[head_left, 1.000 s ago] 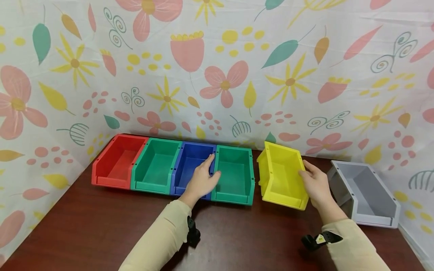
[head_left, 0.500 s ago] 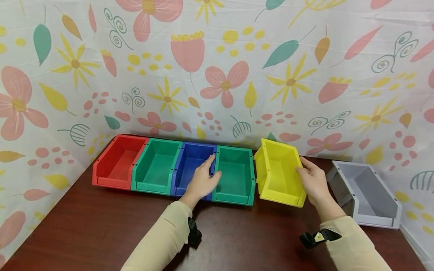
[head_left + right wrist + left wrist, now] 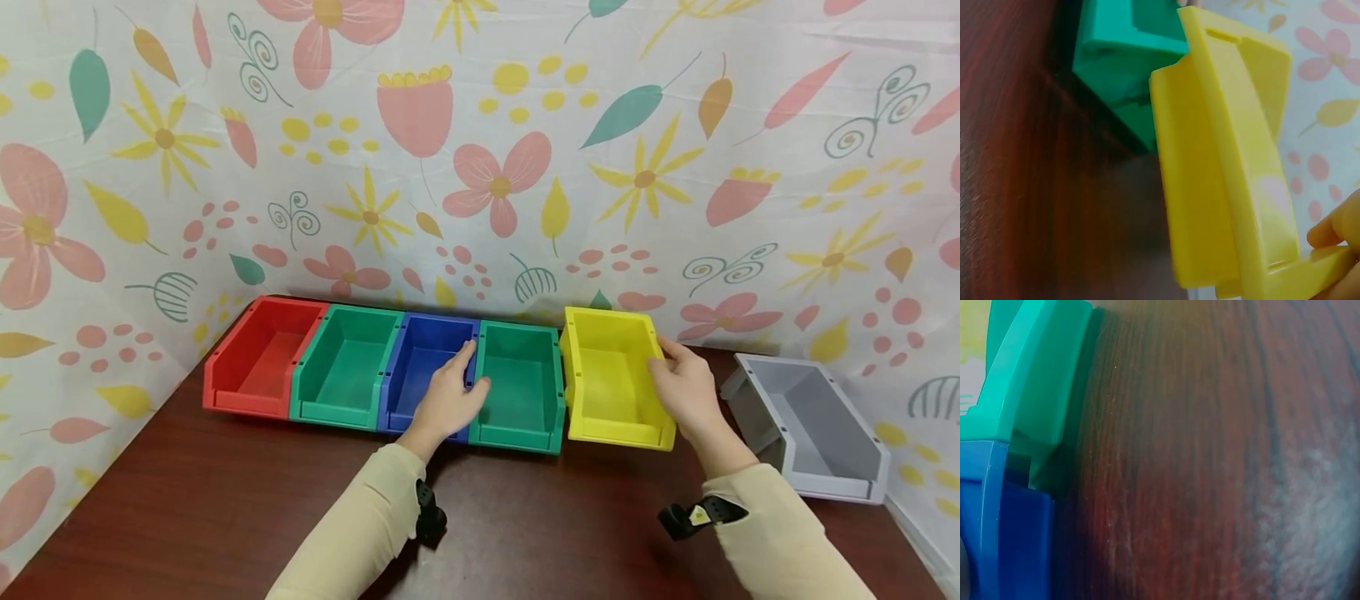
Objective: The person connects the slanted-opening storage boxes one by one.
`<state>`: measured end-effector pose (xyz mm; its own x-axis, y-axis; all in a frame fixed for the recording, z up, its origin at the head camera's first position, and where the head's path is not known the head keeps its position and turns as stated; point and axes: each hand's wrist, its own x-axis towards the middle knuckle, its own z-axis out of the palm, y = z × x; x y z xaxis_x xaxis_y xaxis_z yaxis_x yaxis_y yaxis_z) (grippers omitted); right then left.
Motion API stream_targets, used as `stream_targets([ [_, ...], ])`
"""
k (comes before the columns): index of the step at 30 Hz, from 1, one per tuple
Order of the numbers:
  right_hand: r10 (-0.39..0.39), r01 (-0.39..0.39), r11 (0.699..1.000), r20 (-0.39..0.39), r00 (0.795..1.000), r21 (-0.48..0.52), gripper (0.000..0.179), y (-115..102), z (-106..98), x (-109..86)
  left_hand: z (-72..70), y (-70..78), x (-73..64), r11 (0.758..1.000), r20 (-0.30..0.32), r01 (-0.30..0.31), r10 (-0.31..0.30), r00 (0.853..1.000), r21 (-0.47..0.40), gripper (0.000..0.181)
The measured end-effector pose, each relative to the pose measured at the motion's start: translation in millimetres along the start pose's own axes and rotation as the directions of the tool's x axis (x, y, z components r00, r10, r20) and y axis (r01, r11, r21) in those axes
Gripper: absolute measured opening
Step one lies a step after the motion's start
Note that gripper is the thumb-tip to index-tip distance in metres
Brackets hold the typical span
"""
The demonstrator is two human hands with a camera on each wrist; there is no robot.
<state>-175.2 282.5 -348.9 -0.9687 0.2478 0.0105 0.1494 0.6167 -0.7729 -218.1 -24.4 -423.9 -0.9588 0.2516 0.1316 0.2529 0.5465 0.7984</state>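
Observation:
In the head view, several plastic bins stand side by side: a red bin [image 3: 262, 354], a green bin [image 3: 347, 362], a blue bin [image 3: 408, 379] and a second green bin [image 3: 517, 387]. My left hand [image 3: 446, 400] rests over the wall where the blue bin meets the second green one, fingers extended and thumb spread. A yellow bin [image 3: 611, 383] is just right of that row. My right hand [image 3: 686, 387] grips its right side wall, thumb towards the inside. Close up in the right wrist view, the yellow bin [image 3: 1210, 162] appears tilted; contact with the green bin [image 3: 1129, 56] cannot be told.
A grey bin [image 3: 813, 429] stands at an angle on the right, beyond my right hand. Everything is on a dark brown wooden table [image 3: 517, 525]. Behind the bins hangs a white cloth [image 3: 480, 108] with printed flowers and leaves.
My right hand has brought the yellow bin leftward, nearer the second green bin, and turned it straighter in line with the row. The left hand has stayed in place.

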Motion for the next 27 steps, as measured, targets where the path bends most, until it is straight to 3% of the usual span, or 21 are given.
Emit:
stream_targets([
  [6, 0.015, -0.012, 0.996, 0.032, 0.999, -0.091, 0.060, -5, -3, -0.6, 0.7, 0.1, -0.5, 1.000, 0.008, 0.001, -0.001, 1.000, -0.007, 0.064],
  [17, -0.148, 0.185, 0.927, 0.135, 0.980, -0.325, 0.081, -20, -6, 2.6, 1.2, -1.2, -1.3, 1.000, 0.003, 0.006, -0.006, 1.000, 0.005, 0.064],
  [21, -0.240, 0.318, 0.883, 0.250, 0.938, -0.346, 0.083, -31, -5, 7.0, 1.1, -0.8, -0.7, 1.000, 0.001, 0.004, -0.004, 1.000, 0.008, 0.064],
  [27, -0.301, 0.464, 0.827, 0.448, 0.842, -0.318, 0.092, -48, -4, 21.5, 0.3, -1.6, -0.8, 1.000, -0.009, 0.006, -0.006, 1.000, 0.002, 0.064],
])
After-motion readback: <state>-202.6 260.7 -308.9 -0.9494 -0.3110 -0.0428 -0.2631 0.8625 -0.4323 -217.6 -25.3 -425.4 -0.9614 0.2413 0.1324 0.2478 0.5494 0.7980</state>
